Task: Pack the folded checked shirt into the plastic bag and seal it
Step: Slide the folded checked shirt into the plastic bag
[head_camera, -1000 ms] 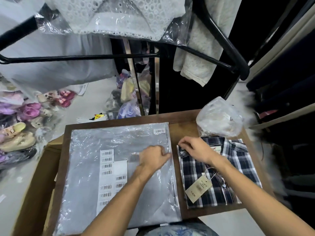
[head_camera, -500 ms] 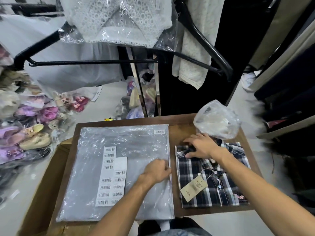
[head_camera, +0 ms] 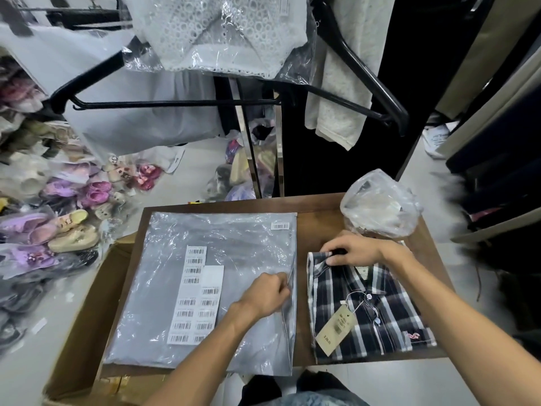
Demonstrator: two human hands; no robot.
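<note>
A folded dark checked shirt (head_camera: 377,315) with a brown paper tag (head_camera: 336,329) lies at the right of the brown table (head_camera: 319,227). My right hand (head_camera: 351,249) grips its far collar edge. A grey-looking flat plastic bag (head_camera: 205,285) with barcode stickers covers the table's left part. My left hand (head_camera: 266,293) pinches the bag's right edge, where a thin plastic flap is lifted.
A crumpled clear plastic bag (head_camera: 379,206) sits at the table's far right corner. A cardboard box (head_camera: 85,332) stands at the left of the table. Bagged shoes (head_camera: 58,218) pile on the floor at left. A black clothes rack (head_camera: 175,104) with hanging garments stands beyond.
My right hand stays at the shirt's far edge and now grips it. My left hand has closed on the bag's right edge. The head view has shifted down and left.
</note>
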